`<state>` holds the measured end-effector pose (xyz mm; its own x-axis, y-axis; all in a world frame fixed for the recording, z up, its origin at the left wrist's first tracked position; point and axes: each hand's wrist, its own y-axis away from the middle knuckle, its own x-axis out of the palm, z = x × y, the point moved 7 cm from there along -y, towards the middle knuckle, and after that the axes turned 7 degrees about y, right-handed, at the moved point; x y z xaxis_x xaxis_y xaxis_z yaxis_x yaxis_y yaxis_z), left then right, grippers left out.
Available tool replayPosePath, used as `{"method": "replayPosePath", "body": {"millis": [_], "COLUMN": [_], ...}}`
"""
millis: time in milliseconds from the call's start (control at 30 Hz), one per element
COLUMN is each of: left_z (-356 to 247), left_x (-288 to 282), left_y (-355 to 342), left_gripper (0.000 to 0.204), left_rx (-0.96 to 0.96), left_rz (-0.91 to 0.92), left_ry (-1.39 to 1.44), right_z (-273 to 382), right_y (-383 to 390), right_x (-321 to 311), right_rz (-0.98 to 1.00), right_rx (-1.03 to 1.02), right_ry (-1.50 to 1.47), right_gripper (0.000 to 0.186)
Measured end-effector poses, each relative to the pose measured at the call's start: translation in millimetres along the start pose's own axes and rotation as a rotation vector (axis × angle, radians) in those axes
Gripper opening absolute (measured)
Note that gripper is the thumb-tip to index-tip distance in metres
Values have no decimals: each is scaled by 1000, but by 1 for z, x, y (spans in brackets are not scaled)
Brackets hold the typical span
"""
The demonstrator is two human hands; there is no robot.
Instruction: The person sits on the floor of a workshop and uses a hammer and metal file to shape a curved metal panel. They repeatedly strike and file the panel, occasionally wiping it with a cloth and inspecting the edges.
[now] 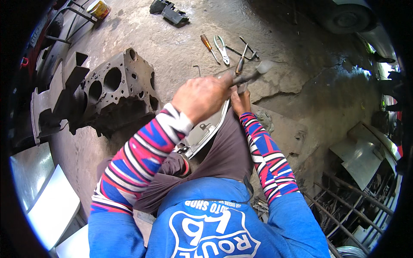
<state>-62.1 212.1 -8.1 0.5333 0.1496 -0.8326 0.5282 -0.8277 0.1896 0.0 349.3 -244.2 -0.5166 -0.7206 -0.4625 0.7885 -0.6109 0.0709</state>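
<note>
My left hand [203, 97] is closed on the dark handle of a hammer-like tool [251, 74], whose pale head is blurred. Below and right of it, my right hand [240, 101] grips a small metal piece [242, 87] at the top end of a pale metal panel [202, 131]; its exact shape is partly hidden. The panel lies slanted between my legs, with a dark bracket on it. Just beyond my hands on the concrete are an orange-handled screwdriver [206, 43], pliers [222, 50], another screwdriver [240, 64] and a small hex key [198, 69].
A rusty engine block [124, 81] and dark metal parts [47, 107] stand at the left, beside white panels [56, 206]. A black part [170, 13] lies farther forward. A car wheel [346, 17] is at upper right; bent sheet metal [357, 157] and steel bars [352, 202] are at lower right.
</note>
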Motion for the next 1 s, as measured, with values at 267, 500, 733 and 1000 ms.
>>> {"method": "replayPosePath", "body": {"millis": [267, 500, 733, 1000], "left_z": [-15, 5, -6, 13], "left_x": [-25, -10, -15, -15], "left_y": [13, 2, 9, -3], "left_gripper": [23, 21, 24, 22], "left_rx": [231, 8, 118, 60], "left_rz": [-428, -147, -361, -244], "left_ry": [419, 36, 341, 66], "right_z": [4, -11, 4, -9], "right_y": [7, -2, 2, -5], "right_x": [-7, 0, -8, -5], "right_rz": [-66, 3, -51, -32], "right_rx": [-102, 14, -101, 56], "right_ry": [88, 73, 101, -36], "right_gripper": [33, 32, 32, 33]}}
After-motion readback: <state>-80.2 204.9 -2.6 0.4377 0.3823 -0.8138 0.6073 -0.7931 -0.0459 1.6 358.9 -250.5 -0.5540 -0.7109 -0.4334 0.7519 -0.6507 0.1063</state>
